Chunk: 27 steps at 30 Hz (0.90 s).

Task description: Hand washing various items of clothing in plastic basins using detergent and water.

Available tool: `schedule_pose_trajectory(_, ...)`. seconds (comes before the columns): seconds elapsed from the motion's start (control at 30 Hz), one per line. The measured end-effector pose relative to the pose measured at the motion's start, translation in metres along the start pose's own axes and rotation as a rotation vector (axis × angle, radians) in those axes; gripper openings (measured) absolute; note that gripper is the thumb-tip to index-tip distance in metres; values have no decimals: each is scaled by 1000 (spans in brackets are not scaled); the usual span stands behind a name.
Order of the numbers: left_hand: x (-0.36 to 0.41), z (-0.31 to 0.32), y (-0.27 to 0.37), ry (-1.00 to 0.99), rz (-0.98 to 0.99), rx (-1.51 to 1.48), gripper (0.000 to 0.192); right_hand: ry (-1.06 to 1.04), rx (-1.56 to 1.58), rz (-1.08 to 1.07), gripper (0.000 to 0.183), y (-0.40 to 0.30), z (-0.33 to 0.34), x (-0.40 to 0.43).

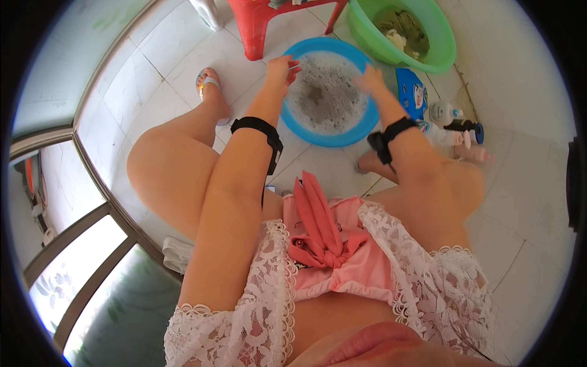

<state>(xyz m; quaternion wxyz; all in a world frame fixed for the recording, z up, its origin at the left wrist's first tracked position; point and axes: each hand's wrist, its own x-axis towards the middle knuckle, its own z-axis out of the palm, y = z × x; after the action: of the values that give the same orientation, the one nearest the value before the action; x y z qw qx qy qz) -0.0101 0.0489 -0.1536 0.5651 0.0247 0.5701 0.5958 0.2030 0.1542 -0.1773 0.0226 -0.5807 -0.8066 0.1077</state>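
A round blue plastic basin [330, 140] stands on the tiled floor before me, holding greyish soapy water [328, 91] with foam and bubbles. My left hand [282, 72] is over the basin's left rim, its fingers slightly apart and nothing visible in them. Across the water, my right hand [370, 81] is at the right rim, blurred by motion, so its grip is unclear. Foam hides whatever may lie under the surface. Each forearm wears a black strap, the left strap [259, 128] and the right strap [396, 130].
A green tub [433, 64] with wet cloth [401, 34] stands at the upper right. Beside the blue basin are a blue detergent bag [410, 94] and several bottles [442, 112]. A red plastic stool [257, 27] and a white bottle [207, 13] stand beyond. A framed glass door [91, 197] borders the left.
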Motion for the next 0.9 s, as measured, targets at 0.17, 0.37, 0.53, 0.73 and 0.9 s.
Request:
schedule_pose_trajectory(0.17, 27, -40, -47, 176, -92, 484, 25, -501, 321, 621, 43, 79, 85, -101)
schedule_pose_trajectory(0.37, 50, -81, -67, 247, -179, 658, 26, -614, 1471, 954, 49, 65, 109, -149)
schedule_pose_trajectory(0.53, 12, -38, -22, 187, -213, 638, 43, -592, 1532, 1056, 36, 48, 69, -142)
schedule_pose_trajectory(0.73, 5, -54, -33, 118, -207, 496, 32, -582, 1552, 942, 41, 16, 28, -118)
schedule_pose_trajectory(0.9, 35, -72, -43, -22, -140, 359, 20, -659, 1555, 845, 38, 11, 11, -107)
